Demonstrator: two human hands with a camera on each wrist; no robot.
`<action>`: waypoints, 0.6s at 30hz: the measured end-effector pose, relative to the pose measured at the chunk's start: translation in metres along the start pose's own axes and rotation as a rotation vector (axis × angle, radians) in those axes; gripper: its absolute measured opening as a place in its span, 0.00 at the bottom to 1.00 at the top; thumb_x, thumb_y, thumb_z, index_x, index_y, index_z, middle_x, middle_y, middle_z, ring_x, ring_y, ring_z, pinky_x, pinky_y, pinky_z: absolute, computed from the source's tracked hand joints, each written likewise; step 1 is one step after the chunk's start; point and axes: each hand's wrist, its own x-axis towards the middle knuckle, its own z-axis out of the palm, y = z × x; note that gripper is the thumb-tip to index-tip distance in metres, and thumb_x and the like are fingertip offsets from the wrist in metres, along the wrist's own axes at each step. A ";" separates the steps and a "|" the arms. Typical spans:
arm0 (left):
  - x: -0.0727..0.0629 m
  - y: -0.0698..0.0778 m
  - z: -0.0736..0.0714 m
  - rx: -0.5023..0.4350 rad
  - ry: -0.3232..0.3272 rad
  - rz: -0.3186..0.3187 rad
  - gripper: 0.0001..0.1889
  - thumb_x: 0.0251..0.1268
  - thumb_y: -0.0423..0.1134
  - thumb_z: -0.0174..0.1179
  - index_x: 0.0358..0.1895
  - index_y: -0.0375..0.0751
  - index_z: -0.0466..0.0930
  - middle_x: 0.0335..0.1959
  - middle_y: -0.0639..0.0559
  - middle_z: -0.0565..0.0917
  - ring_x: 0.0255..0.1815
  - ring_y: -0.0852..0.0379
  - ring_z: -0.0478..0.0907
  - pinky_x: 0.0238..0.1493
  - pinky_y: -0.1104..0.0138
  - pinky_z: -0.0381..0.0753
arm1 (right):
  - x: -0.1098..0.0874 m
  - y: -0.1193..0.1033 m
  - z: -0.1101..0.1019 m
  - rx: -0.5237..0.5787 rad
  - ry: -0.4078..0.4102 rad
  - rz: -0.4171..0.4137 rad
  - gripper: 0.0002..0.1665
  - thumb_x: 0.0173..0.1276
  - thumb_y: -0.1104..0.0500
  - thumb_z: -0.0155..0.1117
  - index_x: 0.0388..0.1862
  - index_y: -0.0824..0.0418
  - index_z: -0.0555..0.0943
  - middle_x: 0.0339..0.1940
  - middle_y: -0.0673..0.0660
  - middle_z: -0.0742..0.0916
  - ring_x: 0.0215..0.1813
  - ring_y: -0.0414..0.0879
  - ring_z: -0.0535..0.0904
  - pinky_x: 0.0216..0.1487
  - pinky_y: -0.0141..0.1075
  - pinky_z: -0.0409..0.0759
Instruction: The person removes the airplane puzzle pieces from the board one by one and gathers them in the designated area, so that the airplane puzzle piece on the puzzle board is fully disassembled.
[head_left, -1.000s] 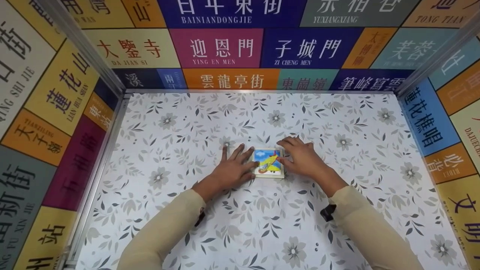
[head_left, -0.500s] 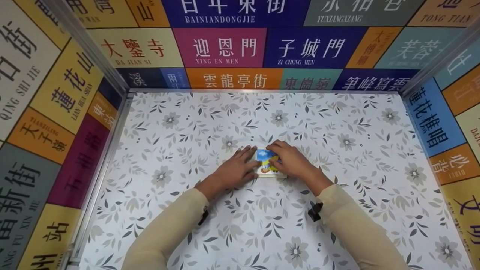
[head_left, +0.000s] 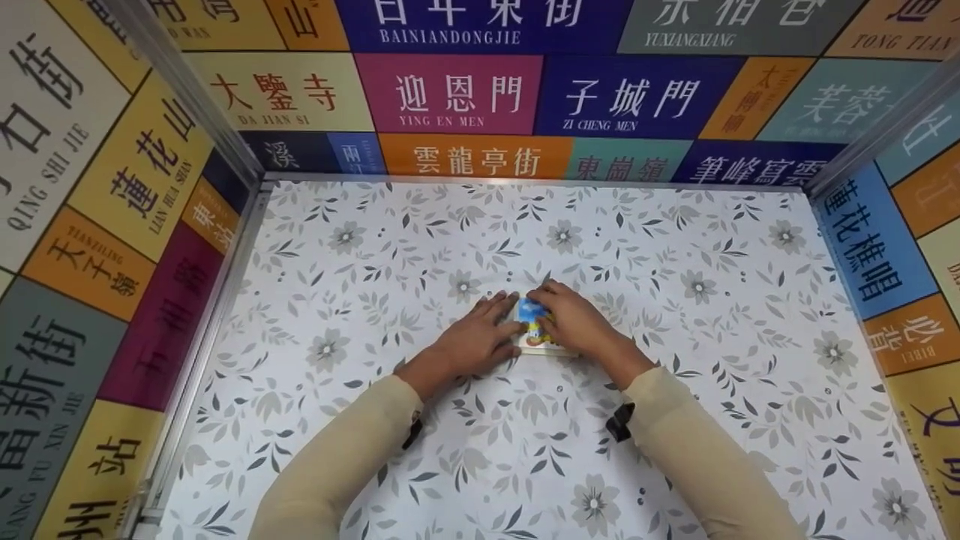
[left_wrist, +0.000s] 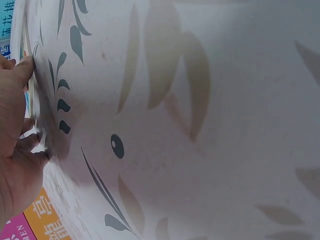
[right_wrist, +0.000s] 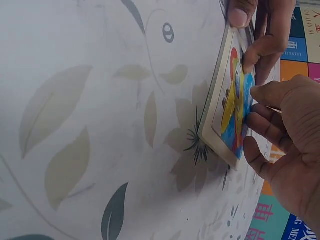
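A small square board with a pale frame and a yellow airplane picture [head_left: 531, 311] lies flat on the table. My left hand [head_left: 474, 341] rests at its left side; in the right wrist view the left thumb [right_wrist: 240, 17] is at the frame's edge and a fingertip touches the picture. My right hand [head_left: 576, 319] covers the board's right part. In the right wrist view its thumb and forefinger [right_wrist: 267, 94] touch the airplane picture [right_wrist: 232, 105], the other fingers bent loosely. The left wrist view shows the left hand [left_wrist: 17, 135] beside the board's edge.
A white cloth with grey flowers and leaves covers the table [head_left: 420, 240]. Panels printed with large characters rise at the back [head_left: 450, 94], the left [head_left: 142, 300] and the right. A metal rail [head_left: 187, 360] runs along the table's left edge.
My right hand has moved left from beside the board to over its picture. The left hand's spread fingers have drawn closer together. The board appears to stay in place.
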 end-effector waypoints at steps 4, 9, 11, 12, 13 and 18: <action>0.001 0.000 0.000 0.011 0.004 0.010 0.28 0.90 0.60 0.49 0.78 0.49 0.77 0.92 0.35 0.55 0.93 0.33 0.51 0.92 0.41 0.55 | 0.001 -0.003 0.002 0.009 0.015 -0.002 0.27 0.80 0.69 0.65 0.76 0.69 0.79 0.68 0.67 0.83 0.69 0.64 0.83 0.73 0.58 0.81; 0.000 0.007 -0.009 0.007 -0.026 -0.005 0.26 0.90 0.56 0.52 0.78 0.47 0.76 0.92 0.33 0.55 0.93 0.31 0.52 0.90 0.39 0.56 | 0.003 -0.005 0.004 0.016 0.021 -0.009 0.29 0.78 0.71 0.64 0.77 0.69 0.79 0.68 0.67 0.84 0.65 0.63 0.85 0.71 0.58 0.83; 0.002 0.002 -0.003 -0.014 -0.015 -0.008 0.26 0.90 0.57 0.51 0.78 0.48 0.76 0.92 0.34 0.55 0.93 0.31 0.51 0.90 0.38 0.56 | 0.003 -0.006 0.005 0.013 0.022 -0.015 0.29 0.78 0.71 0.64 0.77 0.69 0.79 0.68 0.67 0.84 0.63 0.63 0.86 0.69 0.58 0.84; 0.002 0.000 -0.001 -0.022 -0.008 -0.007 0.26 0.90 0.57 0.51 0.78 0.48 0.76 0.92 0.34 0.55 0.93 0.31 0.52 0.90 0.38 0.57 | 0.003 -0.006 0.005 0.008 0.024 -0.019 0.29 0.78 0.71 0.64 0.77 0.69 0.79 0.67 0.67 0.84 0.62 0.63 0.86 0.68 0.58 0.85; 0.003 -0.003 0.004 -0.018 0.000 -0.009 0.26 0.91 0.58 0.50 0.78 0.49 0.76 0.92 0.35 0.55 0.92 0.31 0.52 0.90 0.38 0.57 | 0.003 -0.007 0.005 0.004 0.026 -0.023 0.29 0.77 0.71 0.64 0.76 0.69 0.79 0.66 0.67 0.84 0.61 0.62 0.86 0.67 0.57 0.85; 0.003 0.000 0.001 -0.035 -0.005 -0.009 0.26 0.89 0.58 0.52 0.77 0.48 0.77 0.92 0.35 0.55 0.92 0.30 0.52 0.90 0.37 0.57 | 0.003 -0.008 0.007 0.010 0.031 -0.019 0.31 0.77 0.72 0.65 0.77 0.64 0.80 0.64 0.64 0.84 0.61 0.61 0.85 0.66 0.57 0.85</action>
